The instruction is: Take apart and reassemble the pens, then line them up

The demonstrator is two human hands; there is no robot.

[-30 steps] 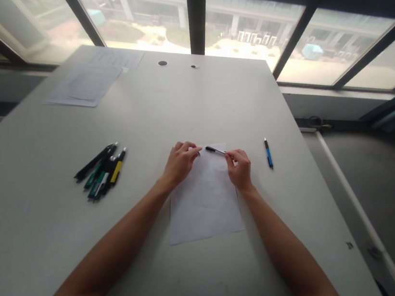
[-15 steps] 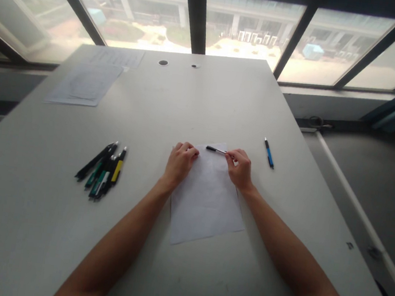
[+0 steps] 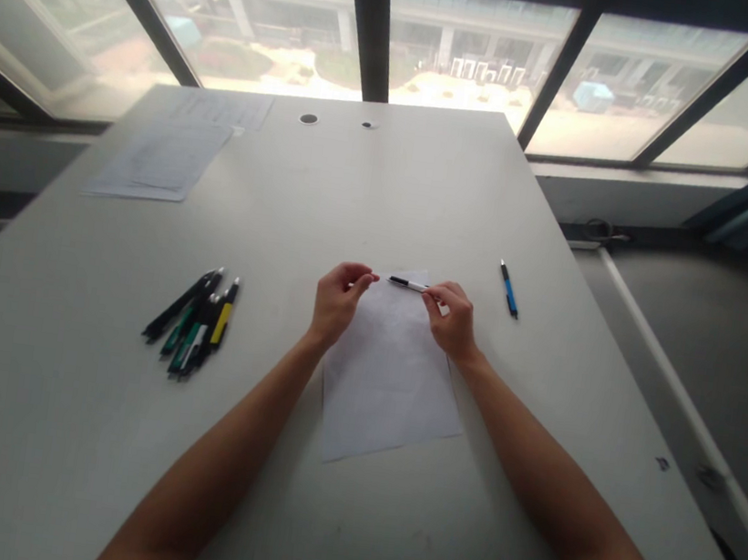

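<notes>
Desk [image 3: 441, 188], broad and white, against dark-framed glass windows [image 3: 274, 37]. Slim black-and-white pen [image 3: 407, 283] pinched by one end in right hand [image 3: 452, 320], over far end of white rectangular paper [image 3: 394, 384]; left hand [image 3: 336, 301] just beside the pen's black end, fingers curled, contents impossible to tell. Cluster of black pens with green and yellow parts [image 3: 192, 330] farther left; blue-and-black pen [image 3: 509, 290] between right hand and desk's right edge.

Daylight enters through windows [image 3: 471, 63] across the upper frame, where the exterior appears washed out. The surface [image 3: 370, 206] darkens toward the lower corners; wide-angle stretching and softness affect the edges.
</notes>
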